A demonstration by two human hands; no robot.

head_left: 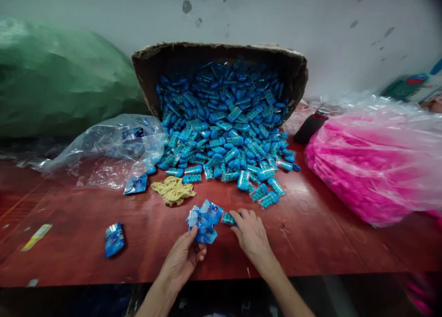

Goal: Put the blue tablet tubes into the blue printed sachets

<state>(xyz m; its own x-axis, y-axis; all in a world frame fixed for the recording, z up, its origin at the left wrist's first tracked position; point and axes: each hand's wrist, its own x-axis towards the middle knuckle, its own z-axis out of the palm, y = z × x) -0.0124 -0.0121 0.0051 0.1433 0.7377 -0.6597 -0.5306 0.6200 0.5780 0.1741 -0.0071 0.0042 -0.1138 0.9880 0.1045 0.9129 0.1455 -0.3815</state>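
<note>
My left hand (184, 257) pinches several blue printed cardboard pieces (206, 220), fanned out above the table's front part. Close beside them, my right hand (252, 234) has its fingers closed on a small clear bottle (228, 218) filled with blue balls. Its capped end is hidden by my fingers. Beyond my hands, a large heap of similar blue-capped bottles (221, 137) spills from a cardboard box (143, 73) lying on its side. On the left, one blue folded card piece (114, 239) lies alone on the table.
A crumpled yellow cloth (173, 190) lies on the red table (311, 243). To the left are a clear plastic bag (103, 146) with blue cards and a big green sack (62, 77). A bag of pink items (362, 170) and a dark bottle (311, 126) stand right.
</note>
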